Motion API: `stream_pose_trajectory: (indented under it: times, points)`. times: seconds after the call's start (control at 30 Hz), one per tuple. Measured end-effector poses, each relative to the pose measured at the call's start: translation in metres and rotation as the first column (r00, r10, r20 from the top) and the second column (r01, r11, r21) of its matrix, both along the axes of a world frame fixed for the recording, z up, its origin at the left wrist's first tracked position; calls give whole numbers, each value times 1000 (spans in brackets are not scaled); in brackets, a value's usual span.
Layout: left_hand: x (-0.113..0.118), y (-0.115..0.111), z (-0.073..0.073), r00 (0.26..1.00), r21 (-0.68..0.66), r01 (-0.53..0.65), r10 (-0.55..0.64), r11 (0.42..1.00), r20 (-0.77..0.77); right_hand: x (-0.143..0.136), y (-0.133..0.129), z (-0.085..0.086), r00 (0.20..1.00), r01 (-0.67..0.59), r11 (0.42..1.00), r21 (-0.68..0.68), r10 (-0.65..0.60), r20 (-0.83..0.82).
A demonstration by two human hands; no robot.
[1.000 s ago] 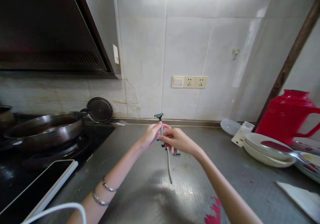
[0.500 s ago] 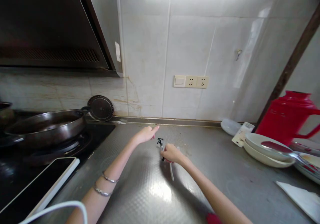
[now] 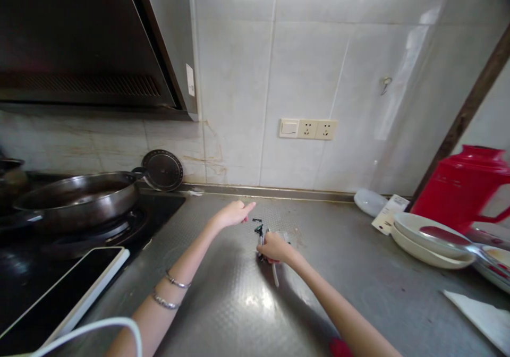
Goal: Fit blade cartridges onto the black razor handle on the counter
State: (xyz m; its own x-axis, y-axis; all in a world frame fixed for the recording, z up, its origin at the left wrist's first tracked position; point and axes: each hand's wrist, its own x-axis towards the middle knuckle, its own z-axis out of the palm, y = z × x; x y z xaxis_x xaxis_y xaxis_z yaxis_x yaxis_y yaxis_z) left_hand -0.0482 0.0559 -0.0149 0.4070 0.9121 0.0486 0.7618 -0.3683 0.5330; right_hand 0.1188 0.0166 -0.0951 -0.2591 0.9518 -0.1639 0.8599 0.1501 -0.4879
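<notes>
My right hand is closed round the slim handle of what looks like a razor, low over the steel counter. Its dark head points away from me, and the pale handle end sticks out below my fist. Just beyond the head lies a small dark strip, like a blade cartridge, apart from it. To the left, my left hand hovers with its index finger stretched out and holds nothing that I can see. Something clear shows behind my right hand, partly hidden.
Left are a steel pan on the black hob, a round dark disc against the wall, and a phone with a white cable. On the right stand a red jug, stacked bowls and a white sheet.
The dark strip, earlier at the tip of the razor's head, now lies separate from it. My right hand has drawn slightly back and right. The left hand has barely moved.
</notes>
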Motion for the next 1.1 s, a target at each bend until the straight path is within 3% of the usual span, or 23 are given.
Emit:
stream_pose_trajectory:
  times: [0.33,0.43,0.57,0.67,0.77,0.93,1.1]
  points:
    - [1,0,-3,993,-13,-68,66,998,-100,1,-4,9,1000,3,999,54,-2,-24]
    - [-1,-1,-2,975,19,-113,115,993,-188,9,1,23,997,40,996,74,-35,-75]
    - [-5,0,-6,920,161,-213,253,964,-299,36,9,56,977,114,989,91,-95,-190]
    - [-7,6,-20,923,193,-204,254,960,-289,62,10,81,954,145,980,133,-103,-280]
    - [-7,16,-43,949,181,-145,188,973,-252,83,8,95,903,178,971,161,-96,-418]
    - [-3,38,-84,978,217,-65,106,974,-180,100,12,96,860,224,958,181,-107,-498]
    - [4,59,-101,985,261,13,33,965,-171,100,20,90,877,218,955,203,-101,-469]
